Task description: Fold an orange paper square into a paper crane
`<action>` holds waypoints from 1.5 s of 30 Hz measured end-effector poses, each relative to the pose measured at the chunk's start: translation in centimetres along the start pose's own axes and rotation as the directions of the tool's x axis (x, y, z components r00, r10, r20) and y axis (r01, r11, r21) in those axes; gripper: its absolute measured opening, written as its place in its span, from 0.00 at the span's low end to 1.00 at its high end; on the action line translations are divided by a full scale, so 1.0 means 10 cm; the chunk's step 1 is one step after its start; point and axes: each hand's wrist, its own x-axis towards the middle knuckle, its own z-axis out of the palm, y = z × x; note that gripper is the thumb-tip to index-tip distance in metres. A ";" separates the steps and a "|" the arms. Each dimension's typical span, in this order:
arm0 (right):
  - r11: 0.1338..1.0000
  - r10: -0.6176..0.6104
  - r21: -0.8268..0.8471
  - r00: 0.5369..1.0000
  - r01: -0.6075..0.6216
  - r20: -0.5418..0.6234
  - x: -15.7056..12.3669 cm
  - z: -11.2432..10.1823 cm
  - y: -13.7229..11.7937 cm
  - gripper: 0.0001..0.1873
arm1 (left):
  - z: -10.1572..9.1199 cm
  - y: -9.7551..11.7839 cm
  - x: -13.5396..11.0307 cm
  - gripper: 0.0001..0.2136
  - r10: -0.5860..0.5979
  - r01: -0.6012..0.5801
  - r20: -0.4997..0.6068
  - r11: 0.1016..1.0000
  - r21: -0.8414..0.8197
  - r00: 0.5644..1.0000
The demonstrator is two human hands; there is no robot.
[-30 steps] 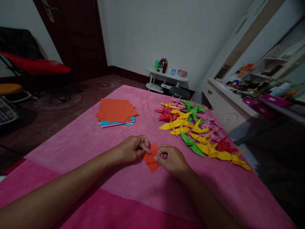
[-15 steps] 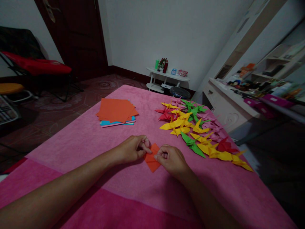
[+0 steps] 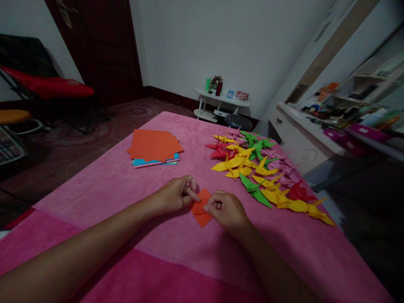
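Note:
A small folded square of orange origami paper [image 3: 202, 218] lies on the pink tablecloth, one corner pointing toward me. My left hand [image 3: 179, 194] holds its left edge with fingers curled and closed. At the right edge, my right hand [image 3: 225, 209] pinches the paper between thumb and forefinger. Beyond my left hand sits a stack of paper sheets [image 3: 154, 145], orange on top with blue and pink below. To the right of my hands are several folded paper cranes [image 3: 254, 191] in yellow, green, red and pink.
The pink cloth [image 3: 126, 227] covers the table. Against the far wall stands a small white shelf [image 3: 227, 100] with bottles and a plant. A cluttered dresser [image 3: 303, 143] is on the right, and a red folding chair [image 3: 59, 88] on the left.
Almost nothing differs. Both hands stay on the orange paper, with only a very slight shift of the fingers and the view.

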 end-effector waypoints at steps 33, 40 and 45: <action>0.985 -0.044 -0.172 0.996 0.030 -0.075 -0.03 0.05 -0.07 0.05 | 0.05 0.08 -0.03 0.09 -0.004 0.010 -0.049 0.993 0.119 0.999; 0.980 -0.060 -0.197 0.994 0.041 -0.095 -0.05 0.07 -0.09 0.06 | 0.23 0.07 -0.06 0.13 0.060 0.014 -0.188 0.929 0.371 0.980; 0.997 -0.022 -0.076 0.999 0.020 -0.023 0.00 -0.01 0.00 0.04 | 0.28 0.06 -0.07 0.12 0.077 0.034 -0.203 0.872 0.489 0.976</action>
